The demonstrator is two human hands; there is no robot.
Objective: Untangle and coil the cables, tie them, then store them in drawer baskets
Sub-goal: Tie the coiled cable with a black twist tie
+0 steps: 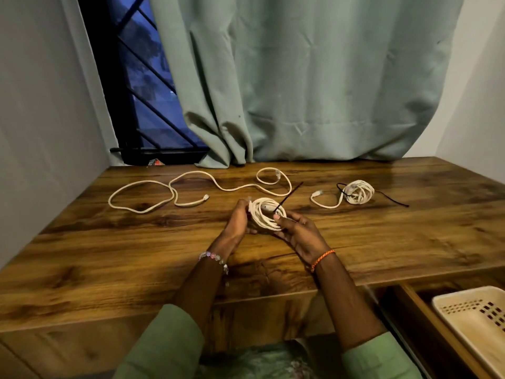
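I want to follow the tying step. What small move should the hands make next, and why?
Probably close the black tie around the coil. Both the left hand and the right hand hold the coil, and the tie's long end sticks out loose.

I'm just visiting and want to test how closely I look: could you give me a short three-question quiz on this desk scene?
1. True or false: the loose cable at the far left of the desk is already coiled.
2. Which does the coil in the hands have through it? A) a black tie B) a red ribbon C) nothing
3. Where is the basket?

Key
1. False: it lies spread out in open loops.
2. A. The left hand and right hand hold the coil between them.
3. In the open drawer at the lower right, with no cable visible inside it.
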